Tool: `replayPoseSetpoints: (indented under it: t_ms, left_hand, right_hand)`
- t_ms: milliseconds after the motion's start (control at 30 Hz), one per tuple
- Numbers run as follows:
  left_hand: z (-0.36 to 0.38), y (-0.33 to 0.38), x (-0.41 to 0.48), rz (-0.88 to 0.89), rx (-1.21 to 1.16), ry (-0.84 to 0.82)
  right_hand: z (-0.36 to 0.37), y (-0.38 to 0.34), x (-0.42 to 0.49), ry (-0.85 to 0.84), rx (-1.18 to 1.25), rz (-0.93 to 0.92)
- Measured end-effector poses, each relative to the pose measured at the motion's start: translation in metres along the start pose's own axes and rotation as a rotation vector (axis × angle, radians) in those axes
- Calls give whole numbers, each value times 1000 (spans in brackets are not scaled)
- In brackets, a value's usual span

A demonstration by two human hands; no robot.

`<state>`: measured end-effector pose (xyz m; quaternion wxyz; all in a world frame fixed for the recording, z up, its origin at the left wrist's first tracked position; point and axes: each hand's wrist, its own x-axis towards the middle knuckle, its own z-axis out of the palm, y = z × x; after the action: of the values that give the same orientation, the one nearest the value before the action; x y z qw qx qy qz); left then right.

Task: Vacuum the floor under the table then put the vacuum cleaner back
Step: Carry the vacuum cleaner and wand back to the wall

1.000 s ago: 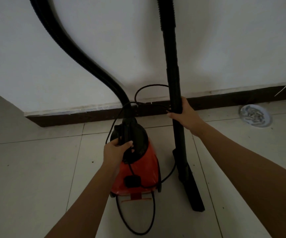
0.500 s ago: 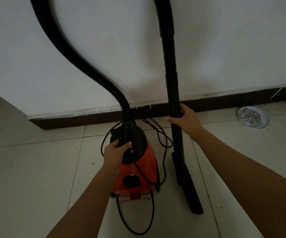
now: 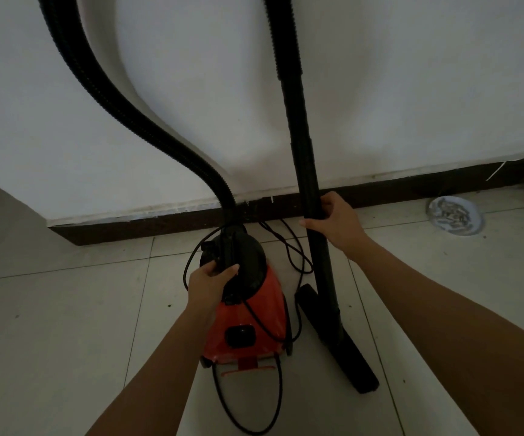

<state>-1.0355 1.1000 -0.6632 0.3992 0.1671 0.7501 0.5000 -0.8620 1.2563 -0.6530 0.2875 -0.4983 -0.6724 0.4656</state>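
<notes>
The red vacuum point(image 3: 254, 322) stands on the floor point(image 3: 65, 341) by the skirting point(image 3: 147, 229). The left hand point(image 3: 211, 280) curls its fingers point(image 3: 227, 269) round the top handle point(image 3: 226, 253). The right hand point(image 3: 337, 220) wraps its fingers point(image 3: 311, 223) round the upright wand point(image 3: 304, 136), whose nozzle point(image 3: 348, 357) rests just right of the vacuum.

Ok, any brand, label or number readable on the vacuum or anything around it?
None readable.
The vacuum cleaner shows no print on its red body.
Its black switch is too dark to tell any marking.
The wand and hose are plain black.
</notes>
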Motion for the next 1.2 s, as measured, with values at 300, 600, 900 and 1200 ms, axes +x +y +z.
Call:
replayPoseSetpoints:
  t_ms: [300,600,900,1200]
  left_hand:
    - [0,-2,0,7,5,1]
    - [0,-3,-2,2,15,8]
    - [-5,-4,0,-6,42,-5]
    - [-6,-6,-2,2,28,0]
  right_hand:
    - [7,-2,8,-2,-99,-54]
    - [13,2,4,28,-29,4]
    - [13,2,-3,-27,11,26]
    - [8,4,-4,-4,78,49]
